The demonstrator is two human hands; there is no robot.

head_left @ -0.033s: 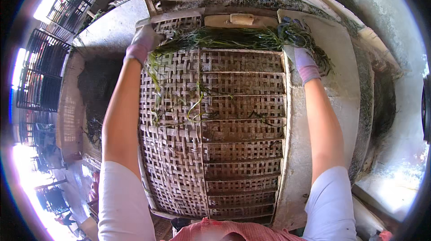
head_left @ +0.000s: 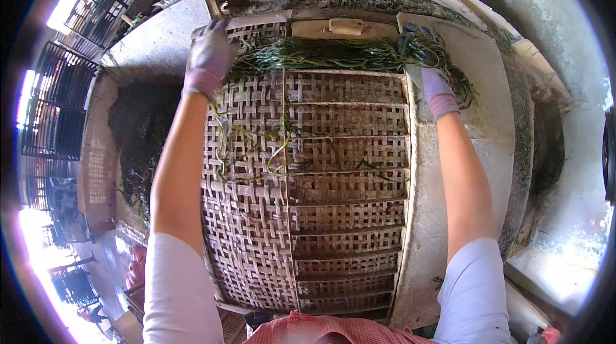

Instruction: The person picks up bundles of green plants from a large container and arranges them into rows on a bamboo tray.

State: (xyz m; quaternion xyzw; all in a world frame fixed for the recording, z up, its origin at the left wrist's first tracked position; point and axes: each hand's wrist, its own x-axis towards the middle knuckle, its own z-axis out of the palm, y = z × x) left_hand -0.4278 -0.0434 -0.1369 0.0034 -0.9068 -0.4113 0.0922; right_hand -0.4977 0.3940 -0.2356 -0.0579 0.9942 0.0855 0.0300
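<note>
A wide bundle of dark green, grass-like strands (head_left: 321, 55) lies across the far end of a woven slatted rack (head_left: 250, 151). My gloved right hand (head_left: 435, 78) is closed round the bundle's right end, and loose strands hang down beside the wrist. At the bundle's left end, near the rack's far left corner, is my gloved left hand (head_left: 210, 58). Motion smears its fingers, so their grip does not show. Several thin green strands (head_left: 279, 145) lie scattered over the weave nearer to me.
Pale boards (head_left: 462, 151) flank the rack on the right, with another pale slab (head_left: 160, 33) at the far left. A wooden block (head_left: 345, 26) sits on a board behind the bundle. Left of the rack is a dark pit (head_left: 138, 132); black lattice frames (head_left: 54, 100) stand farther left.
My left hand has turned and shifted slightly, its fingers now reaching farther up and away. The strands at the left end have moved a little. My right hand stays at the right end.
</note>
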